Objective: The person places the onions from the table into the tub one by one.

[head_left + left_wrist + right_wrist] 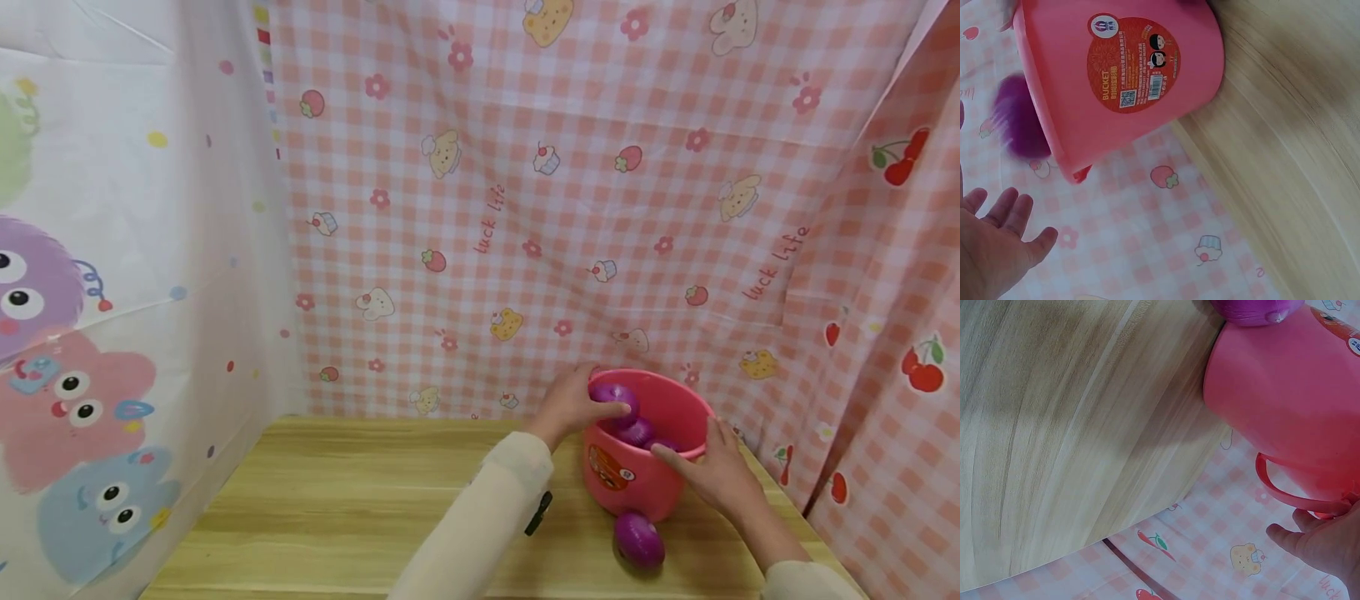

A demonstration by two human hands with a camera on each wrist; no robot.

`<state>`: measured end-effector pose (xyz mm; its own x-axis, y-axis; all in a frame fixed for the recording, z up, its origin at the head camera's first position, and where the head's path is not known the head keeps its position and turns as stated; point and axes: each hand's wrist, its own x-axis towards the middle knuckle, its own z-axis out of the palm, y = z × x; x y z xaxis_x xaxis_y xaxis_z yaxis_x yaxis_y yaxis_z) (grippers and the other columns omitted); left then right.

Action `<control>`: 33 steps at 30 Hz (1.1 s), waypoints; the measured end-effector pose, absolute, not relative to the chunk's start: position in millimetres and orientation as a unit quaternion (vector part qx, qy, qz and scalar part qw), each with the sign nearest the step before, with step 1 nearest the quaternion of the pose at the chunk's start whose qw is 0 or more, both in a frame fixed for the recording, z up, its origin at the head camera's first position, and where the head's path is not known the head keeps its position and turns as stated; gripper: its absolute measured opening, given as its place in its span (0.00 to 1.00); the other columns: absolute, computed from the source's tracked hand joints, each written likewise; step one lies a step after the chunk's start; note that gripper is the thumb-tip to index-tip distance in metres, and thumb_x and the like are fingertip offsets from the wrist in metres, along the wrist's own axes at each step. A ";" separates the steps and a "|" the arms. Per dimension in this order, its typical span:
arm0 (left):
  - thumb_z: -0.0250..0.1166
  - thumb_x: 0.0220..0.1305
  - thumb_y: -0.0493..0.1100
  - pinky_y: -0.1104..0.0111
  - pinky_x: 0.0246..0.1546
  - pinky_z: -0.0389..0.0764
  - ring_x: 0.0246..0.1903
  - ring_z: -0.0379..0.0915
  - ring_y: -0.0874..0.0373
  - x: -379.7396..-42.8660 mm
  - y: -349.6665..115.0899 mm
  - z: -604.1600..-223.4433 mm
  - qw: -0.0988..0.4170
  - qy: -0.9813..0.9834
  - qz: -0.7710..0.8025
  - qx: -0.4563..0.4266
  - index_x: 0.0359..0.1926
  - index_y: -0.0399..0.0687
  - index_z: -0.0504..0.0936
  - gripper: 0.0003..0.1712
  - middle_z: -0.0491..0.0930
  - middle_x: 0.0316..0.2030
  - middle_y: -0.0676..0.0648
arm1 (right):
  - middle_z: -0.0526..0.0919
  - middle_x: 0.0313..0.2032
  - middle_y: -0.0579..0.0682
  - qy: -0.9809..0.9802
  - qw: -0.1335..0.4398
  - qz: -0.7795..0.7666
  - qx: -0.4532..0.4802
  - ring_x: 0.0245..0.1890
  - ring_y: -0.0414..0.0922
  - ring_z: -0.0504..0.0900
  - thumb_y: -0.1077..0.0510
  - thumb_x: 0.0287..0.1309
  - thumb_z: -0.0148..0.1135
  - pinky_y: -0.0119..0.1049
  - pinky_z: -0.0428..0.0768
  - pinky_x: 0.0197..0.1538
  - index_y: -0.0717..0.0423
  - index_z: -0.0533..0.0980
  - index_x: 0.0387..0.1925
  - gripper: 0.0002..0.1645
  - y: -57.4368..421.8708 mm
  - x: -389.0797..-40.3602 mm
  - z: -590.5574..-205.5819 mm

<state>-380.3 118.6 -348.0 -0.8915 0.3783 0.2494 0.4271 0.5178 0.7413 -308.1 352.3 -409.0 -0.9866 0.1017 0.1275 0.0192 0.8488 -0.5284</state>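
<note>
A pink bucket (645, 483) with a red label stands upright on the table, holding several glossy purple egg-shaped objects (636, 432). My left hand (572, 407) is at its left rim, with the thumb near the uppermost purple object (615, 400). In the left wrist view, the left hand (997, 244) has spread fingers, apart from a blurred purple object (1019, 119) at the bucket's mouth. My right hand (716, 471) holds the right rim, beside the bucket's handle (1294, 499). Another purple egg-shaped object (640, 540) lies on the table before the bucket.
A small black object (538, 512) lies beside the left sleeve on the wooden table (360, 492). Checked pink cloth (480, 208) hangs behind, with a cherry-printed cloth (907, 333) close on the right. White printed sheeting (187, 292) hangs on the left.
</note>
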 end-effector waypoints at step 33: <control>0.75 0.55 0.59 0.51 0.59 0.74 0.64 0.67 0.45 -380.9 52.6 -407.2 0.007 -0.853 -0.489 -0.181 0.68 0.50 0.71 0.43 0.70 0.66 0.44 | 0.38 0.69 0.80 -0.957 0.075 0.276 -0.038 0.62 0.81 0.57 0.23 0.59 0.53 0.74 0.65 0.56 0.73 0.31 0.73 0.72 352.3 -309.5 -409.9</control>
